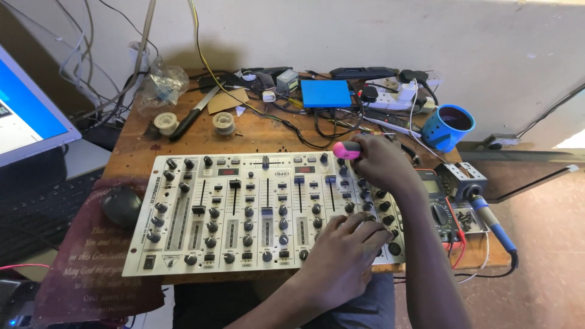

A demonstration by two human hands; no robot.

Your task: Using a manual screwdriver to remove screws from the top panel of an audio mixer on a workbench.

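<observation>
A cream audio mixer [231, 207] with several knobs and sliders lies on the wooden table [140, 143]. My right hand [381, 161] grips a screwdriver with a pink handle [345, 149] over the mixer's far right corner; its tip is hidden. My left hand [344, 256] rests flat on the mixer's near right part, fingers spread over the knobs.
A multimeter [440, 207] and a blue-handled soldering iron [496, 225] lie right of the mixer. A blue cup [448, 127], power strip [396, 97], blue box [326, 92], knife [192, 114] and solder spools sit behind. A mouse [122, 206], keyboard and screen [27, 113] are at left.
</observation>
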